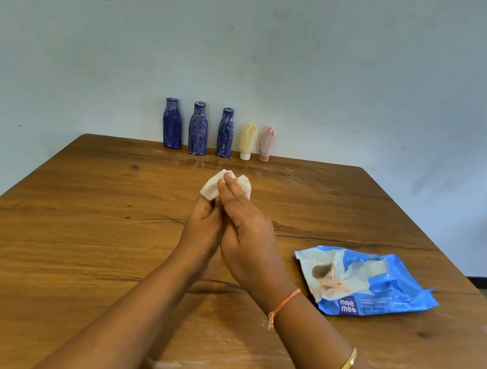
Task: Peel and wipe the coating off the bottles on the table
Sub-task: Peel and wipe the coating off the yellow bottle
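A wooden table (74,223) with visible grain and a dull sheen. A glossy, crinkled plastic wipes packet (372,285) lies on it. Streaky, matt coating covers the bottles (199,129).

The blue wipes packet (369,285) lying on the tabletop (104,227) to my right reads "mee mee" in white letters on a dark patch at its near corner. Beside that it says "Wet Wipes"; the smaller print is too blurred for me to read.

A row of bottles (199,129) lines the surface's (74,223) far edge, seemingly against the wall (345,73); a wet-wipes pack (369,285) blocks the right; the left lies open.
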Demonstrator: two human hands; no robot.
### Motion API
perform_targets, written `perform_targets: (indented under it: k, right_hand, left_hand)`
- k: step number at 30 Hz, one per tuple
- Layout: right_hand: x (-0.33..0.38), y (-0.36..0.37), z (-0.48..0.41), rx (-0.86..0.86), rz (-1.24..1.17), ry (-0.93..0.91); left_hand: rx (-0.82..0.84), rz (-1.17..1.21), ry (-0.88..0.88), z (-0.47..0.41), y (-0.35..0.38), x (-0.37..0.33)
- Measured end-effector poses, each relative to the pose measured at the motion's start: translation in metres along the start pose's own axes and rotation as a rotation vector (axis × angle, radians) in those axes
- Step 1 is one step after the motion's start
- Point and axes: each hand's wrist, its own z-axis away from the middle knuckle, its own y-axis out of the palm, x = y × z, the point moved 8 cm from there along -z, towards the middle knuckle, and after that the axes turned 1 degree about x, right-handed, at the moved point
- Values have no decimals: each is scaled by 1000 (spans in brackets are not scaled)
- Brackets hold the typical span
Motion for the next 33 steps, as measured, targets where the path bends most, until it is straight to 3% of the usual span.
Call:
perform_targets:
  k: [4,10,16,19,23,27,33]
  right_hand:
    - [-8,-10,-3,-93,99,-4]
    - [-45,-9,-11,-126,-491,344]
    - [-24,10,-7,-75,-616,291]
    - [-20,6,-4,-87,-507,224]
    - [-9,-6,-4,-134,-139,37]
    - [-40,-12,-6,-155,-223,246]
    - [-24,-9,0,-164,-130,137]
  left_hand:
    - [6,57,31,0,-2,-2]
    - [-21,100,-50,-2,-6,8]
    - [37,-117,-130,-2,-1,10]
    - [97,-63,-118,-2,2,2]
    - [93,123,-25,3,3,-6]
    - [115,150,-14,8,6,-5]
    - [109,128,-21,4,9,-8]
